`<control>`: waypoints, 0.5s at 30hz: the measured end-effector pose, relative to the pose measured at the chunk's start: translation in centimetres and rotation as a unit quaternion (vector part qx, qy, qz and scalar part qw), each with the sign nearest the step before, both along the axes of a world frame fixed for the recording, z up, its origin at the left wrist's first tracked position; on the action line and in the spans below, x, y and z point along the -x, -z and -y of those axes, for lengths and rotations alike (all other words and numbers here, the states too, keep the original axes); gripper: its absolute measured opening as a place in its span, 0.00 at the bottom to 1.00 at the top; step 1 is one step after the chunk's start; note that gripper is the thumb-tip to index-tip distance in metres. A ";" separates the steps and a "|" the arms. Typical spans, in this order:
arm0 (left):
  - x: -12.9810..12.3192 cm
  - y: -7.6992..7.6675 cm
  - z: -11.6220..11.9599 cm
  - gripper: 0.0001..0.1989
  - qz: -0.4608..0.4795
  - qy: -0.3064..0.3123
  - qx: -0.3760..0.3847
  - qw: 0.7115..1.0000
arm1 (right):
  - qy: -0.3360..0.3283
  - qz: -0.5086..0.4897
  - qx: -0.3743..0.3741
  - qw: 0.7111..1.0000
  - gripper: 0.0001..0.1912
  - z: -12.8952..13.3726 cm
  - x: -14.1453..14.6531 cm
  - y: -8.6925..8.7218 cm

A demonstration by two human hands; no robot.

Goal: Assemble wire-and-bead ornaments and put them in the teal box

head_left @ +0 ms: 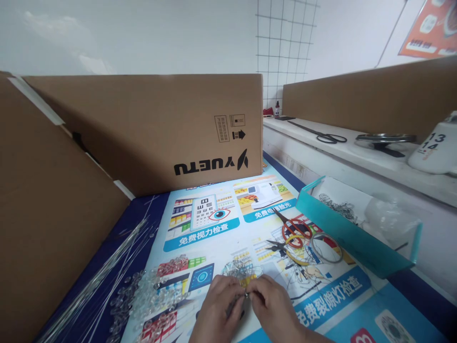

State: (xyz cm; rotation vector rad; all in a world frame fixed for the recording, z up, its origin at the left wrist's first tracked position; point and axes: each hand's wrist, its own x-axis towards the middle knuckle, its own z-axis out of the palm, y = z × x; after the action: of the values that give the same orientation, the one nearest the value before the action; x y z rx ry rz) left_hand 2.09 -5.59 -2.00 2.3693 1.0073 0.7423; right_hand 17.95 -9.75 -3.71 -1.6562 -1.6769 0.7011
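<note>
Pinching a tiny shiny piece (246, 295) between closed fingertips of left hand (222, 305) and right hand (273, 305), just short of tangled wire-like loops (237, 269), seemingly mid-fitting, likely calling for steady pressure next.

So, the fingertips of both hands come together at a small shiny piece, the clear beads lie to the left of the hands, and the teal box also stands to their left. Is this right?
Not quite: the teal box stands to the right of the hands, as the head view shows. The clear beads do lie to their left.
</note>
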 end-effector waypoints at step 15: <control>-0.9 -0.4 0.2 0.12 -0.014 -0.021 0.076 0.997 | 0.003 -0.003 -0.004 1.000 0.12 -0.1 0.0 -0.4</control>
State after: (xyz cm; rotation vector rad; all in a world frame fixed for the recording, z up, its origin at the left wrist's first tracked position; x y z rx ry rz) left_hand 2.99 -5.79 -1.65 2.2398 1.0880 0.6261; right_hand 17.95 -9.63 -3.35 -1.6509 -1.6679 0.6964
